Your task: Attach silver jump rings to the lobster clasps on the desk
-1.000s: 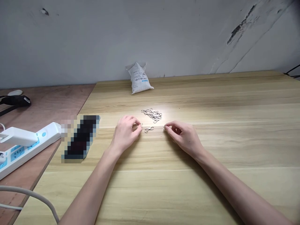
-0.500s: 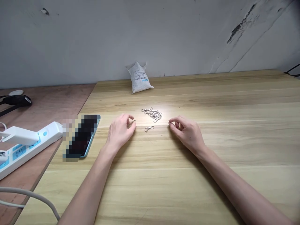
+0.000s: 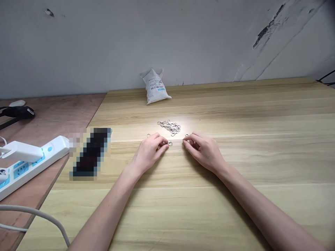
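My left hand (image 3: 151,150) is closed in a pinch on a small metal swivel clasp; its split ring (image 3: 170,143) sticks out to the right of the fingertips, and the rest is hidden by the fingers. Just behind that hand lies a small metal ring (image 3: 148,135). My right hand (image 3: 205,150) rests on the table to the right, thumb and index fingertips together; what they hold, if anything, is too small to tell. Another small metal ring (image 3: 186,135) shows right behind its index finger. Beyond both hands is a pile of silvery swivel clasps (image 3: 171,127).
A white plastic parcel bag (image 3: 156,87) stands near the wall. At left lie a blurred-out phone (image 3: 91,151) and, on a lower reddish board, a white power strip (image 3: 59,148) with plugs. A grey cable (image 3: 39,218) crosses the front left table edge (image 3: 43,204).
My left hand has moved right, leaving a ring behind it, and has taken hold of the single clasp in the middle. My right hand has shifted slightly left.
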Action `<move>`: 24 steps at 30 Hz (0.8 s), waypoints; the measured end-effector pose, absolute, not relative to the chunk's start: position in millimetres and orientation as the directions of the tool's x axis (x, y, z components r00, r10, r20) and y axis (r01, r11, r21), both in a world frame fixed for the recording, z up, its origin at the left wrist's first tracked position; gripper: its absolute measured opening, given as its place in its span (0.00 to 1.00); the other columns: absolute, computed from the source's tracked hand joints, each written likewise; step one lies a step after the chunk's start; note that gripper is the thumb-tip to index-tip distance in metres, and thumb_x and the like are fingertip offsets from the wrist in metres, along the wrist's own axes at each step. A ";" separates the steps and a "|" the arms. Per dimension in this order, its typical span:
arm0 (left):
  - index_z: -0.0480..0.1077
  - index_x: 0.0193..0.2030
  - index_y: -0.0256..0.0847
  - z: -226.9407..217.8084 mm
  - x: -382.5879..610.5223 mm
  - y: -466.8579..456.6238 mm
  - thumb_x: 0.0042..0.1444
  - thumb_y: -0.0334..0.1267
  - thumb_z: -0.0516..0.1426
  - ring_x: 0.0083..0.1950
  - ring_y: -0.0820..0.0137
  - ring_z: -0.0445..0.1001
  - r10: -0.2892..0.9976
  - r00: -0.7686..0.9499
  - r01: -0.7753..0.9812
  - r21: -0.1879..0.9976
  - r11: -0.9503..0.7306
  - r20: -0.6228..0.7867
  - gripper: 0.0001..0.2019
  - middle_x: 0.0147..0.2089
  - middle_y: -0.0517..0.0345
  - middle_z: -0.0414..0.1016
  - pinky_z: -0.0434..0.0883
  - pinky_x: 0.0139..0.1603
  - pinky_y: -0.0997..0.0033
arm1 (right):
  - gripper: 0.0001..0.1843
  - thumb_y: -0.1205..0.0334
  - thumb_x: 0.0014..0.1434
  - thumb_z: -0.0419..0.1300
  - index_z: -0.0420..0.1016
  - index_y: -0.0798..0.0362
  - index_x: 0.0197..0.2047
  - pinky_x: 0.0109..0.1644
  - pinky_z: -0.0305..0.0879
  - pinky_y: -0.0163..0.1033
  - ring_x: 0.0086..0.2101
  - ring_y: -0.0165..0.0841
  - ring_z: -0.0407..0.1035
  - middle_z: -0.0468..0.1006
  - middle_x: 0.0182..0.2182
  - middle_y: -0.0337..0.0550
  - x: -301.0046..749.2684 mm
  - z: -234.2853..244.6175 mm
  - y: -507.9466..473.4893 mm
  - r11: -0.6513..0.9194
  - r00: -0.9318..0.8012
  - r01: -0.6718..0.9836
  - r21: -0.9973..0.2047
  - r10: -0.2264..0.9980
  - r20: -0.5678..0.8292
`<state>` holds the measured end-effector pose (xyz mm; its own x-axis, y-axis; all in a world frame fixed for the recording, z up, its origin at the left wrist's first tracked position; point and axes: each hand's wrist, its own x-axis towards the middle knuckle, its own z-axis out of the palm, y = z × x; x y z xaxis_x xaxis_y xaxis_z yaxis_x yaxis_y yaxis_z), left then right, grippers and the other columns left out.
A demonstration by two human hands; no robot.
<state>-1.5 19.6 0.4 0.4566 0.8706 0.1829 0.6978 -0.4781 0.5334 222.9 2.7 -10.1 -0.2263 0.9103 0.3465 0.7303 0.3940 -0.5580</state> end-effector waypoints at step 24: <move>0.77 0.41 0.41 9.3 14.6 9.0 0.61 0.35 0.57 0.37 0.71 0.73 0.800 0.475 0.356 0.752 -0.555 0.366 0.07 0.37 0.54 0.76 0.71 0.39 0.69 | 0.10 0.64 0.65 0.51 0.74 0.54 0.40 0.30 0.55 0.33 0.26 0.27 0.60 0.69 0.27 0.39 212.8 -5.3 -5.0 0.526 -0.449 0.464 -0.713 0.833 0.323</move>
<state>14.6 9.0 9.3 0.4750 0.8002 0.3662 0.3558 -0.5552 0.7518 212.8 -5.0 -5.3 -0.4493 0.8331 0.3227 0.4637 0.5262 -0.7128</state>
